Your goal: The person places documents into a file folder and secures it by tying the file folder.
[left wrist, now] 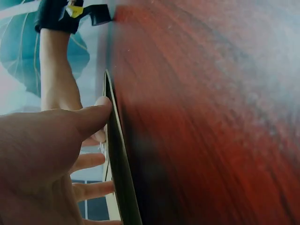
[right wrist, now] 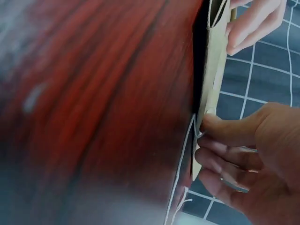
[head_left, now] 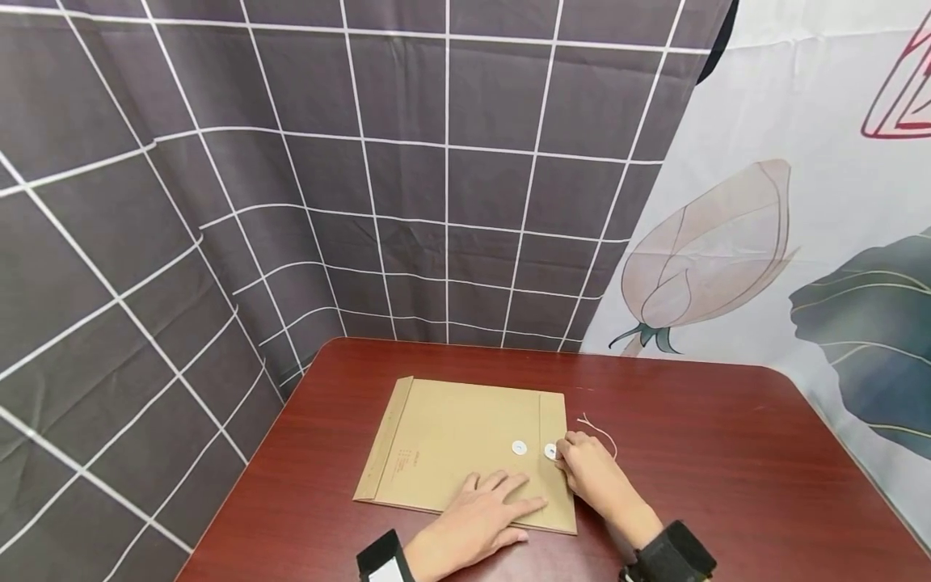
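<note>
A brown kraft paper document envelope (head_left: 465, 428) lies flat on the table, its flap folded over at the right end. Two white round buttons, one on the body (head_left: 519, 447) and one on the flap (head_left: 550, 451), sit side by side. My left hand (head_left: 483, 517) rests on the envelope's near edge with fingers spread. Beside the flap button, my right hand (head_left: 592, 473) pinches the white string (right wrist: 199, 135) between thumb and fingers at the envelope's right edge. The string's loose end (head_left: 602, 430) trails onto the table beyond that hand.
The reddish-brown wooden table (head_left: 727, 453) extends on both sides of the envelope. A dark grid-patterned cloth (head_left: 407, 186) hangs behind and to the left, and a white cloth with a painted flower bud (head_left: 709, 250) hangs at the right.
</note>
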A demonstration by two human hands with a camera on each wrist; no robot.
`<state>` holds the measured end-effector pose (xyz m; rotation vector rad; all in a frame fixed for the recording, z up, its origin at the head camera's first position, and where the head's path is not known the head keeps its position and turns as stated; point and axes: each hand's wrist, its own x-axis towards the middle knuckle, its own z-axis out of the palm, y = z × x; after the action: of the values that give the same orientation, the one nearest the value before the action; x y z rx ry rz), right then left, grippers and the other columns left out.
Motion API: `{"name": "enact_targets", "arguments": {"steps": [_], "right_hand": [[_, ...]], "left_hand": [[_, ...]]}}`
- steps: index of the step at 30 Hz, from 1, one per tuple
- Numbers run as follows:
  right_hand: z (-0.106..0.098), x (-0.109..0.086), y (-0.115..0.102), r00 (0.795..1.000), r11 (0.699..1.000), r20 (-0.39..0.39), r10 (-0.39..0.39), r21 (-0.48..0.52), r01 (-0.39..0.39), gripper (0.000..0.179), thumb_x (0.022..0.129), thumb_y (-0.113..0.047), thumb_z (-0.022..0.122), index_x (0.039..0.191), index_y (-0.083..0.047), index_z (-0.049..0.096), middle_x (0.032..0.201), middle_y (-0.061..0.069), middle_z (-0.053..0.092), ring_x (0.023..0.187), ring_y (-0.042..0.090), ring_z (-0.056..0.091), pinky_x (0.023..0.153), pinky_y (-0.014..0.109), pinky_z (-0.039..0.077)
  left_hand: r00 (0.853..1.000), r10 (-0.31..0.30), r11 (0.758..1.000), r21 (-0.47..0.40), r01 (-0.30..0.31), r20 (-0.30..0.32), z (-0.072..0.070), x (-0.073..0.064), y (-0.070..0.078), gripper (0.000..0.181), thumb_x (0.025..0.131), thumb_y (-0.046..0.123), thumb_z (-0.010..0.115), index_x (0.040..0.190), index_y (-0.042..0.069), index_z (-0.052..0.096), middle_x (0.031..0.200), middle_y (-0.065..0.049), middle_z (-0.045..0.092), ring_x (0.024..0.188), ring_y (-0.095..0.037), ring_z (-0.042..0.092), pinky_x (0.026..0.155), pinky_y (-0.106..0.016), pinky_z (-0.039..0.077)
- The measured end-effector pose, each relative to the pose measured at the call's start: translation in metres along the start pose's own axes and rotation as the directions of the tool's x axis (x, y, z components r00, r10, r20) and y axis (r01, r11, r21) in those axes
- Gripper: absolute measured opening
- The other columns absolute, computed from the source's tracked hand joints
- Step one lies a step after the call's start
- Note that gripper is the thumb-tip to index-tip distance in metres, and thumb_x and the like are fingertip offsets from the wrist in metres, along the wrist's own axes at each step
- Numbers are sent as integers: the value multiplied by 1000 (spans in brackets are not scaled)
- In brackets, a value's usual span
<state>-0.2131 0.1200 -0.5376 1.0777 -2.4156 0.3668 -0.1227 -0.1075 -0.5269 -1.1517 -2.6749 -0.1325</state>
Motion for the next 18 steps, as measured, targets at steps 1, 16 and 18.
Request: {"name": "enact_targets", "arguments": {"steps": [1,16,18], "right_hand": [[1,1,0,1000,1000,-4,-4,2,4,27,65,1,80,67,-9,55,66,-3,44,63,18,50,56,33,44],[-20,31,-22,920,986,392,13,148,-77,22,83,-2,62,71,-12,47,60,-6,39,54,10,42,49,28,38],[-21,37,-25,898,993,440,-10,112,-44,24,77,-1,65,68,-14,46,59,-6,38,56,11,42,51,29,38]], "left_hand": [[1000,2,1000,8,-2,0,0,0,1,47,94,48,51,140,36,49,140,-1,47,125,-20,44,82,-39,39],[997,-39,998,44,36,68,-1,4,9,41,96,35,53,137,41,51,137,2,49,121,-28,49,82,-54,45],[995,-47,998,51,43,84,0,4,9,41,96,36,53,136,43,51,137,4,48,121,-26,48,82,-53,46]]}}
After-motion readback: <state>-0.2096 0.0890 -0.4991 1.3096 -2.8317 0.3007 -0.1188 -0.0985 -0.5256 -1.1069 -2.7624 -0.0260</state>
